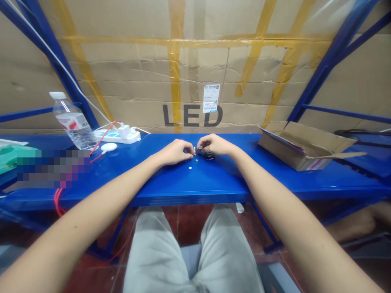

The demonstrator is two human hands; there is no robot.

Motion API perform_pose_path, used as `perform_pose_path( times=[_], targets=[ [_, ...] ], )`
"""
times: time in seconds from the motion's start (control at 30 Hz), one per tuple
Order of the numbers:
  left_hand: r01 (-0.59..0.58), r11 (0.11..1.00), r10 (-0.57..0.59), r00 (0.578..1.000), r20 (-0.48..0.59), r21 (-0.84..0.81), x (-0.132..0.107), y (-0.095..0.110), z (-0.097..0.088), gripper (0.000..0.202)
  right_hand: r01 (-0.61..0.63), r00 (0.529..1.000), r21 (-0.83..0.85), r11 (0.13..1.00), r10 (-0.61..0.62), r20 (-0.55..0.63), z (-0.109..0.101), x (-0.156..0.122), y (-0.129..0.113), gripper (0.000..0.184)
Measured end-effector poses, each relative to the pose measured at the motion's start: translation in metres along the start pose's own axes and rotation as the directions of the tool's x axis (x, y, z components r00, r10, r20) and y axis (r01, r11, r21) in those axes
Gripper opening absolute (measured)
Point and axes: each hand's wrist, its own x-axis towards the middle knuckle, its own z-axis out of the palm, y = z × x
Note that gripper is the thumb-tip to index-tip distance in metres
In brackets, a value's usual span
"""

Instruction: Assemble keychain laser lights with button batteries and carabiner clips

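My left hand (176, 151) rests on the blue table with its fingers curled against a small upright stack of silver button cells (194, 151). Between the thumb and fingertips of my right hand (215, 145) is a round silver button cell (200, 147), close to the right side of the stack. Just below that hand lies a small dark, shiny thing with green and purple tints (209, 156); its kind is not clear. Nearer the front edge, a button cell (196, 160) and a pale round disc (190, 167) lie loose on the table.
An open cardboard box (305, 152) stands at the right. To the left are a water bottle (75, 124), a white power strip (131, 136), a white round device (109, 147) and red cables (58, 199). A large taped carton (137, 89) stands behind the blue table (189, 185).
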Motion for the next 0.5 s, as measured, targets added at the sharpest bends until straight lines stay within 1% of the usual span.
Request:
perform_pose_path(
  times=[0.13,0.23,0.37,0.5],
  targets=[
    [-0.054,0.998,0.049,0.985,-0.164,-0.027,0.0006,0.0028,-0.0012,0.011,-0.004,1.000,-0.016,1.000,0.004,0.002,0.0001,0.0000,0.0000,0.023],
    [-0.111,0.994,0.107,0.963,-0.247,-0.005,0.0012,0.0067,-0.0019,0.009,-0.002,1.000,-0.016,1.000,0.002,0.007,0.0008,0.0006,0.0005,0.022],
    [-0.156,0.987,0.159,0.947,-0.280,0.033,0.0019,0.0097,-0.0017,0.008,0.004,1.000,-0.016,1.000,-0.004,0.000,0.0022,0.0004,-0.0014,0.019],
    [-0.160,0.986,0.166,0.944,-0.284,0.046,0.0021,0.0098,-0.0009,0.008,0.010,1.000,-0.020,1.000,-0.010,0.007,0.0030,-0.0006,-0.0046,0.018]
  ],
)
